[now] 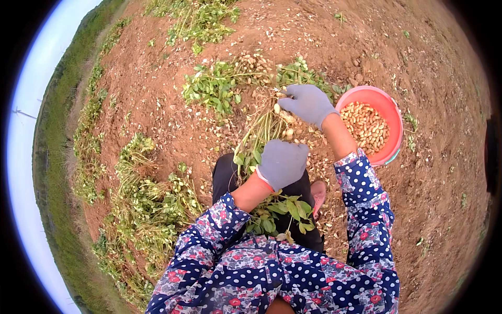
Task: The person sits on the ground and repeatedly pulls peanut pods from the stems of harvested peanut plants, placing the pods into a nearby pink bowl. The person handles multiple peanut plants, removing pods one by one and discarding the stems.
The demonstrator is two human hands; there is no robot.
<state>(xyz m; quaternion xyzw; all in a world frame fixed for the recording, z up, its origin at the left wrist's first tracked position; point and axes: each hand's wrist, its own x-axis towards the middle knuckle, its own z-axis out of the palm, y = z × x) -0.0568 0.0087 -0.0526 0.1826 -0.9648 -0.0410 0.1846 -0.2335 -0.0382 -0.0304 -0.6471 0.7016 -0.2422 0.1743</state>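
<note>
My left hand [283, 164], in a grey glove, is closed round the stems of a peanut plant [256, 131] held over my lap. Leaves of a plant stick out below that hand, between my legs. At the root end, my right hand [308, 103], gloved alike, has its fingers bent at the pale peanut pods [286, 116]; whether a pod is pinched between them is hidden. Close to my right wrist stands a pink bucket [396, 118], partly filled with picked peanuts [364, 127].
Pulled peanut plants [212, 86] with pods lie just ahead on reddish soil. A long heap of plants [151, 209] covers the ground on my left. More plants [206, 21] lie farther ahead. My pink shoe [318, 196] shows beside my right leg.
</note>
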